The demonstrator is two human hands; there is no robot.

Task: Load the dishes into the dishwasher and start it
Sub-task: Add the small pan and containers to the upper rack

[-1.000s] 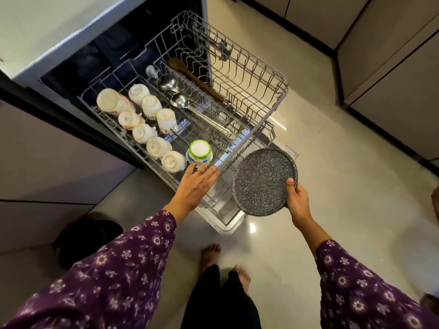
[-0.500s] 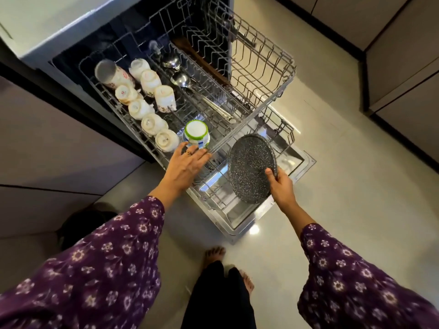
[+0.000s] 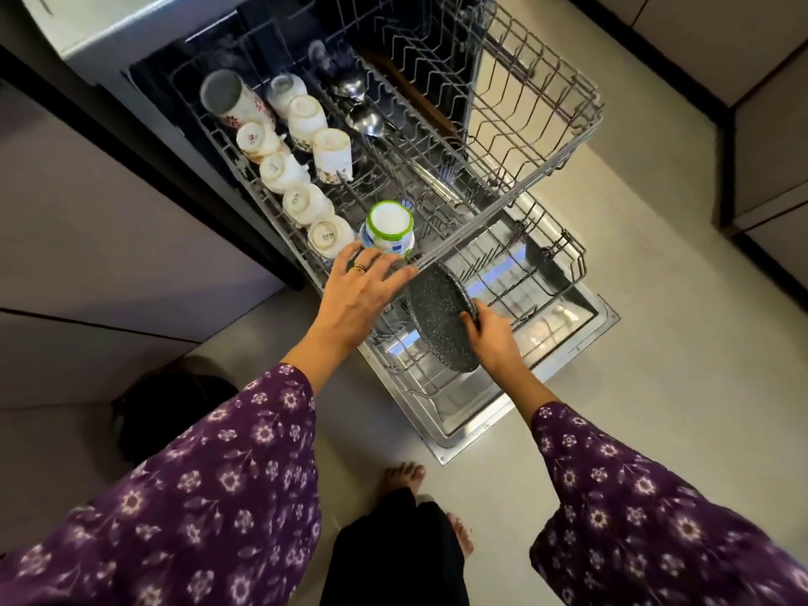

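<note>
Plate is held on edge over the lower rack, gripped at its rim by the right hand. Just left of it, the upper rack is touched at its front rail by the straight fingers of the left hand, beside a cup.

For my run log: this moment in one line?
left hand: rests on upper rack | right hand: grips speckled plate, tilted over lower rack

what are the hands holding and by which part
The right hand grips the speckled plate by its right rim. The left hand holds nothing; its straight fingers rest on the front rail of the upper rack.
</note>
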